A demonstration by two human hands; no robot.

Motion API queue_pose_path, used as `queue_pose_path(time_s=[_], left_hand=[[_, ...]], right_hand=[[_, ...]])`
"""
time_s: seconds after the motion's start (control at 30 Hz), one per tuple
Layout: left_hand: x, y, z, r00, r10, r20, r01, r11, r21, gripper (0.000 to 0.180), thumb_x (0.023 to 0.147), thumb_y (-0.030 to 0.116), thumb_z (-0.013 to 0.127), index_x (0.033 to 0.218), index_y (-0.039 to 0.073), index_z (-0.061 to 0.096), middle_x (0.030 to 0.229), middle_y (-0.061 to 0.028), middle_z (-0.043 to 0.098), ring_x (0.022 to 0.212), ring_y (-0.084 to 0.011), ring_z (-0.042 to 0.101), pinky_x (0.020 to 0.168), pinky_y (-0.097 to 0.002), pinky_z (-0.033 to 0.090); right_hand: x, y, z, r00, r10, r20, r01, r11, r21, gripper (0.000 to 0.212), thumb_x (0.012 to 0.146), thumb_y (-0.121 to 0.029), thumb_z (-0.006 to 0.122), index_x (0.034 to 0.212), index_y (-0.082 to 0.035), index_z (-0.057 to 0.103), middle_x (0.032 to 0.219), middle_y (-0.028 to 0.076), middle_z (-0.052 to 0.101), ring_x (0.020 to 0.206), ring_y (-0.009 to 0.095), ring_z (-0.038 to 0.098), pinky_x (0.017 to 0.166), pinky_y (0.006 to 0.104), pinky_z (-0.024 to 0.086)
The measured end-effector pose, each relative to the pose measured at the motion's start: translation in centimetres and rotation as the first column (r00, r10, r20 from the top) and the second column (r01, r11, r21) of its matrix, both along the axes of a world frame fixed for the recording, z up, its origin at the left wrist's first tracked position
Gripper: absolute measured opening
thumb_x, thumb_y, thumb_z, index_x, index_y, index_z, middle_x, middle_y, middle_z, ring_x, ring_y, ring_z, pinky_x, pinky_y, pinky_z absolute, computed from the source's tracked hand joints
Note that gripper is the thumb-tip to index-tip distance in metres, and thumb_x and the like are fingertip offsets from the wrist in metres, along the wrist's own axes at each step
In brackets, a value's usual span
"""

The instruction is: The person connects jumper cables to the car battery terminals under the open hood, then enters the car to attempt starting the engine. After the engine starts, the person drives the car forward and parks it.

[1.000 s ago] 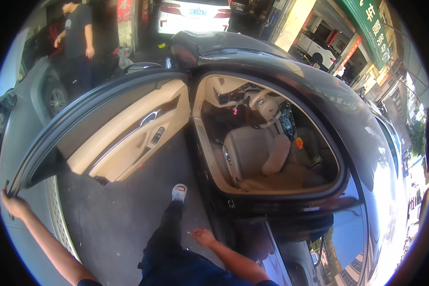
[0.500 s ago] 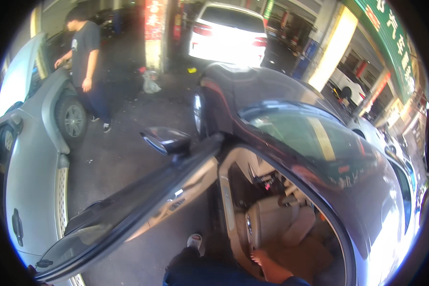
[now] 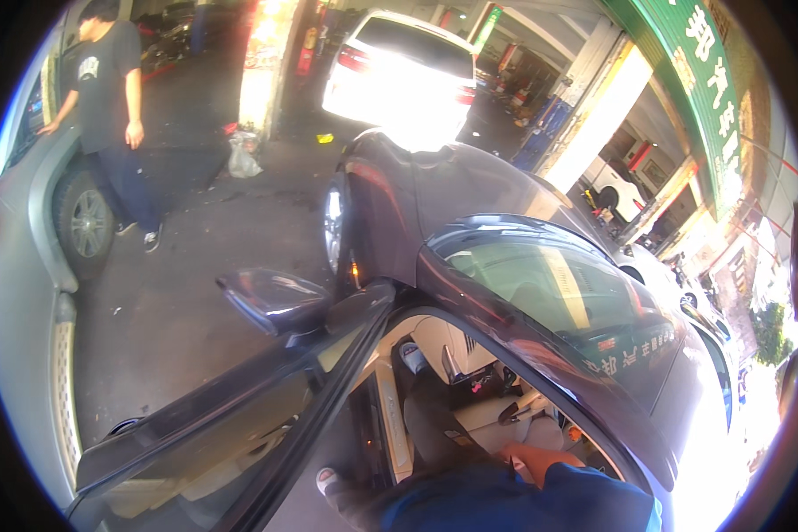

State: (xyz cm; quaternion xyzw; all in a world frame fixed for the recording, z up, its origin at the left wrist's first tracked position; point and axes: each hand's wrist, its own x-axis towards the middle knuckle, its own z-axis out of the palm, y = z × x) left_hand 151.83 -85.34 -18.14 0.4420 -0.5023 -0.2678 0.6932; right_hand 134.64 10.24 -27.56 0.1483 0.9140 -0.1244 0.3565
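Dark car [image 3: 470, 191] body is glossy painted metal, mirror-bright on the roof; its open door [image 3: 239, 417] has the same glossy paint, with a shiny smooth-shelled side mirror [image 3: 270, 297] above it. Inside the car, seat [image 3: 505, 417] and door trim look like smooth beige leather or vinyl. Beside the car, ground [image 3: 195, 257] is matt rough concrete; blue sleeve [image 3: 514, 505] is matt cloth.

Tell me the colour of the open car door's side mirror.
Dark purple-black and glossy: the side mirror matches the open door, seen in the head view.

Sunlit garage forecourt [image 3: 195, 257], parked cars [image 3: 399, 62]
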Motion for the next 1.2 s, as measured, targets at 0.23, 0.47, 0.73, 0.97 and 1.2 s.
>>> queue_pose_path(time_s=[0.23,0.47,0.73,0.97,1.2], left_hand=[[-16.1,27.1,-17.5,0.976,-0.215,0.025,0.215,0.977,0.001,0.036,0.096,0.027,0.076,0.106,-0.008,0.074,0.099,-0.0274,0.076,0.097,-0.0373,0.076,0.087,-0.0504,0.061],[-29.4,44.4,-29.6,0.700,-0.410,0.585,0.485,0.874,0.032,0.070,0.102,0.031,0.076,0.155,-0.005,0.048,0.155,-0.0361,0.040,0.146,-0.0544,0.040,0.120,-0.0648,0.032],[-31.7,40.7,-31.1,0.716,-0.068,0.695,0.367,0.883,-0.292,0.075,0.101,0.038,0.076,0.160,0.001,0.049,0.166,-0.0284,0.043,0.154,-0.0478,0.040,0.126,-0.0531,0.035],[-31.6,47.6,-30.3,0.577,-0.116,0.808,0.352,0.929,-0.118,0.094,0.093,0.040,0.078,0.167,0.008,0.030,0.164,-0.0307,0.038,0.140,-0.0483,0.053,0.117,-0.0577,0.046],[-29.5,49.3,-34.1,0.250,-0.484,0.839,0.433,0.831,0.350,0.087,0.095,0.041,0.079,0.164,0.007,0.041,0.162,-0.0272,0.048,0.148,-0.0451,0.049,0.123,-0.0500,0.041]], right_hand=[[1.1,13.7,-1.5,0.997,-0.055,-0.059,0.068,0.967,0.246,0.038,0.106,-0.042,0.053,0.123,-0.009,0.062,0.125,0.016,0.064,0.115,0.034,0.061,0.094,0.0514,0.049],[-1.4,30.4,-3.3,0.964,-0.017,-0.266,0.138,0.885,0.445,0.042,0.106,-0.041,0.055,0.130,-0.008,0.064,0.133,0.017,0.064,0.123,0.035,0.060,0.102,0.0526,0.048],[-5.9,47.7,-10.7,0.870,0.243,-0.429,0.019,0.853,0.522,0.047,0.106,-0.040,0.059,0.138,-0.006,0.065,0.141,0.020,0.065,0.132,0.038,0.060,0.112,0.0539,0.046],[-9.7,54.4,-14.3,0.676,0.630,-0.382,-0.251,0.684,0.685,0.052,0.106,-0.039,0.062,0.145,-0.004,0.067,0.148,0.021,0.066,0.141,0.039,0.060,0.120,0.0551,0.045],[-11.6,52.9,-11.0,0.780,-0.363,-0.510,0.113,0.883,-0.455,0.053,0.111,-0.034,0.056,0.157,-0.007,0.050,0.157,0.017,0.058,0.144,0.036,0.055,0.123,0.0537,0.043]])
